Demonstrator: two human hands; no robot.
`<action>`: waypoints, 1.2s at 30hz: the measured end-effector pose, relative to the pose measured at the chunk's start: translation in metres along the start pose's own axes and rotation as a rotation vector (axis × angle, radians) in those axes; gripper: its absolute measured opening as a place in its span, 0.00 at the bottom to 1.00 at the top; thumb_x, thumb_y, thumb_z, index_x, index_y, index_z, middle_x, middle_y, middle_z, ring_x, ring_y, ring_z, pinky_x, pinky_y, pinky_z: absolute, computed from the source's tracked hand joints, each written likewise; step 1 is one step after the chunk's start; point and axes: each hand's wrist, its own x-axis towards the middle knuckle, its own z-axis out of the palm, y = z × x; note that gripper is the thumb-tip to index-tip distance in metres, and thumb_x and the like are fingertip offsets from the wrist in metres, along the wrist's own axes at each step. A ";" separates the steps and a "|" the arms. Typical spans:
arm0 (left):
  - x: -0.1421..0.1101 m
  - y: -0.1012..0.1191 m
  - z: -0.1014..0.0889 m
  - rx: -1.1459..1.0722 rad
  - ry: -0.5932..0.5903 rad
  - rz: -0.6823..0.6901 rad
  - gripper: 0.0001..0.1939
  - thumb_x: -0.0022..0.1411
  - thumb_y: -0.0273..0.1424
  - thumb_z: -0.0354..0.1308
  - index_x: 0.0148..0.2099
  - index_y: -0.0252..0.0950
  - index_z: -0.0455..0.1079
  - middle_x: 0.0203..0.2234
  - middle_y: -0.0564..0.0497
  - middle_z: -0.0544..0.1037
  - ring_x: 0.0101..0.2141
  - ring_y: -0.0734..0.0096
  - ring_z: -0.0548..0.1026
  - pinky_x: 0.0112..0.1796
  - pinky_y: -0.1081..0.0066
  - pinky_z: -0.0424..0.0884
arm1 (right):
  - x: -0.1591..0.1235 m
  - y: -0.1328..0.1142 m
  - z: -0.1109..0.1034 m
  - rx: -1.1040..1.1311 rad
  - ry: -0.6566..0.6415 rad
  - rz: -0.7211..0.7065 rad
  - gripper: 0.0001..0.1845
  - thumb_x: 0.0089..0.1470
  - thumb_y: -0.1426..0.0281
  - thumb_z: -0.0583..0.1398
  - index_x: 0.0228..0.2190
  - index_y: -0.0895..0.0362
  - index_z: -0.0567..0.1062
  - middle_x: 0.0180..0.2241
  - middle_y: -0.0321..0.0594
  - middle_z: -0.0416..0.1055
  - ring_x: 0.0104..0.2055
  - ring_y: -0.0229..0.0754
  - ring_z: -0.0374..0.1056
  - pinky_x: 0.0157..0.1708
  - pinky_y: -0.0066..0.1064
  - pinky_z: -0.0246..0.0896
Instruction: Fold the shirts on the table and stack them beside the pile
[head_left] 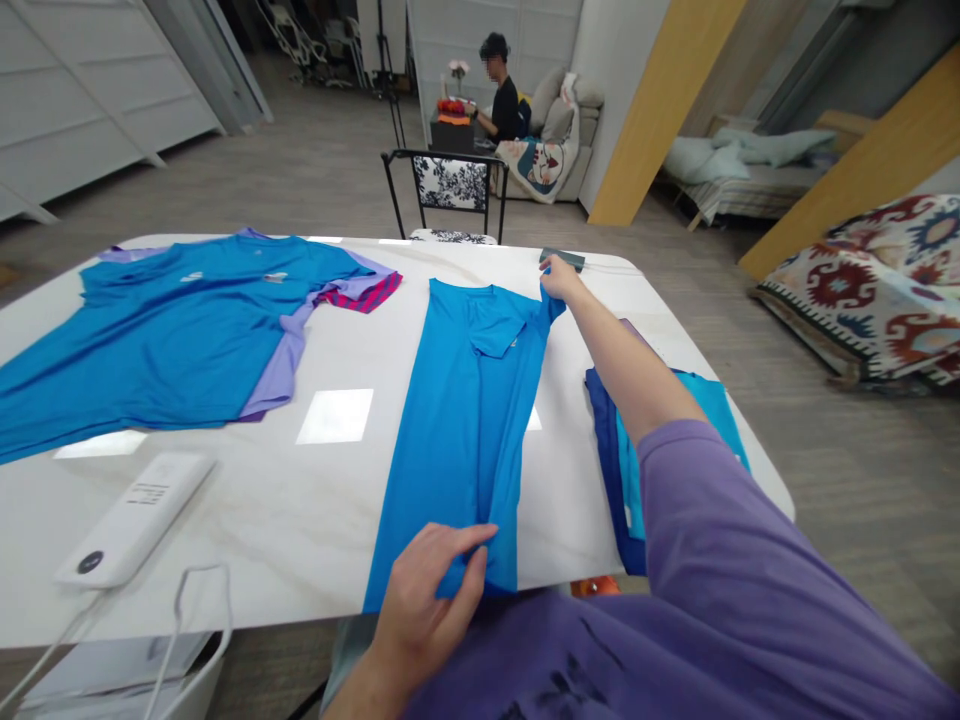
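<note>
Where the blue shirt lies: lengthwise on the white table (334,510), directly before the wearer, one blue shirt (439,420) with its side folded inward and a short sleeve laid across the upper front.
Right hand: (559,278) fingers closed on the sleeve edge at the shirt's far right corner.
Left hand: (431,590) at the near hem, thumb and forefinger extended close together, other fingers curled; whether cloth is pinched between them cannot be told.
White bin: (212,668) one, below the table's near left edge, with flat pale items (105,668) in it.
Vase: one, in the background, holding pale pink flowers (458,68).
Spread pile: (180,335) at least three garments at left; blue on top, lavender and a red-and-purple striped one showing beneath.
Folded stack: (631,470) at right, navy and turquoise cloth visible; exact number unclear.
White device: (139,520) one, near left, with a cable.
Dark flat object: (562,260) one, beside the right hand.
Patterned chair: (451,184) one, beyond the far edge.
Person: (504,105) one, seated in the background.
</note>
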 end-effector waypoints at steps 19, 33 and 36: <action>-0.019 -0.072 -0.032 0.249 -0.180 0.002 0.27 0.75 0.34 0.63 0.72 0.57 0.72 0.57 0.48 0.87 0.57 0.47 0.85 0.55 0.38 0.87 | 0.043 -0.064 0.124 -0.120 -0.123 -0.212 0.21 0.65 0.73 0.57 0.54 0.60 0.83 0.59 0.54 0.80 0.65 0.55 0.73 0.72 0.47 0.65; 0.015 -0.086 -0.039 0.405 -0.397 0.071 0.51 0.69 0.50 0.68 0.86 0.60 0.50 0.74 0.50 0.73 0.67 0.41 0.78 0.59 0.39 0.86 | 0.056 0.005 0.094 0.079 -0.323 -0.391 0.21 0.63 0.60 0.64 0.51 0.57 0.85 0.55 0.48 0.82 0.48 0.47 0.76 0.51 0.38 0.76; 0.088 -0.118 -0.052 0.427 -0.205 -0.058 0.34 0.78 0.40 0.59 0.81 0.61 0.63 0.66 0.48 0.80 0.62 0.48 0.81 0.57 0.46 0.84 | 0.068 0.000 0.099 0.138 -0.357 -0.364 0.24 0.64 0.57 0.63 0.55 0.57 0.82 0.48 0.45 0.84 0.41 0.45 0.75 0.47 0.35 0.74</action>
